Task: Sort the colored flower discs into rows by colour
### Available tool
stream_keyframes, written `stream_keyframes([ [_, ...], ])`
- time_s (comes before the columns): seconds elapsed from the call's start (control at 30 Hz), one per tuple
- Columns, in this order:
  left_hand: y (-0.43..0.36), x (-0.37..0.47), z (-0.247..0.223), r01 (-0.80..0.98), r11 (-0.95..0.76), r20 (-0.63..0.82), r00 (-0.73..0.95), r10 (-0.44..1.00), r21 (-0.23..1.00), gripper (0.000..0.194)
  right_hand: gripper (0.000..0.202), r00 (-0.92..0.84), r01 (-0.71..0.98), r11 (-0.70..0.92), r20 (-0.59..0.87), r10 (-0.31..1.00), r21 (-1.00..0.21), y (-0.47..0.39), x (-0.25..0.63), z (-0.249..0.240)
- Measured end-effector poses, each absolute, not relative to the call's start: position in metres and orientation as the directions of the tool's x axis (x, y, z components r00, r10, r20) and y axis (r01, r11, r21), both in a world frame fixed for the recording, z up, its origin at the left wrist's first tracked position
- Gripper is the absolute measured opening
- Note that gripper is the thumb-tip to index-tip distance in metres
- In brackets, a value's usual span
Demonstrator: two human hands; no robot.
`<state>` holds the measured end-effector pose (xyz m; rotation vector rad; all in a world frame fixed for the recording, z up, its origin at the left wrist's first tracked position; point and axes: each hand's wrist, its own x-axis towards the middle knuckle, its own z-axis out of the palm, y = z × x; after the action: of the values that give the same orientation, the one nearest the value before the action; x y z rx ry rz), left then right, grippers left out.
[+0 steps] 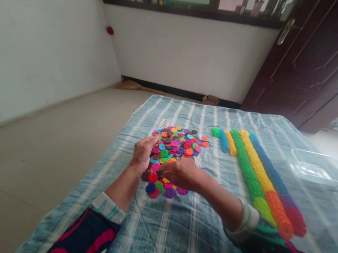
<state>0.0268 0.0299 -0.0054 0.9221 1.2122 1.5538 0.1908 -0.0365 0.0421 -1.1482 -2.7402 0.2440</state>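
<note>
A loose pile of multicoloured notched discs (178, 146) lies on the striped blue cloth (168, 240). At the pile's left edge is my left hand (143, 153), its fingers curled together; what they hold, if anything, is hidden. My right hand (182, 172) reaches over the front part of the pile, knuckles up, with its fingertips low among the discs; it is slightly blurred and its grip cannot be made out. To the right of the pile lie long rows of stacked discs: a green row (243, 166), a yellow row (255, 163) and a blue row (272, 169).
Shorter blue (224, 141) and orange (230, 143) rows lie behind my right hand, beside a small green stack (216, 132). A clear plastic box (317, 174) sits at the right. Beyond the cloth are a wall, a window ledge and a dark door (313, 51).
</note>
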Motion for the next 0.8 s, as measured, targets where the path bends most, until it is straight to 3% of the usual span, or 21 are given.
stream_keyframes([
  [0.23,0.029,0.026,-0.009,-0.253,-0.091,0.019,-0.274,0.962,0.963,0.025,0.027,-0.759,0.646,0.749,-0.011,0.651,-0.146,-0.047,0.152,0.035],
  [0.43,0.031,0.026,-0.012,-0.259,-0.102,0.032,-0.261,0.965,0.960,0.024,0.028,-0.648,0.761,0.647,-0.083,0.757,-0.051,-0.043,0.168,0.033],
  [0.8,0.033,0.024,-0.014,-0.243,-0.092,0.028,-0.256,0.966,0.966,0.028,0.029,-0.626,0.777,0.613,-0.067,0.777,-0.142,-0.048,0.135,0.029],
])
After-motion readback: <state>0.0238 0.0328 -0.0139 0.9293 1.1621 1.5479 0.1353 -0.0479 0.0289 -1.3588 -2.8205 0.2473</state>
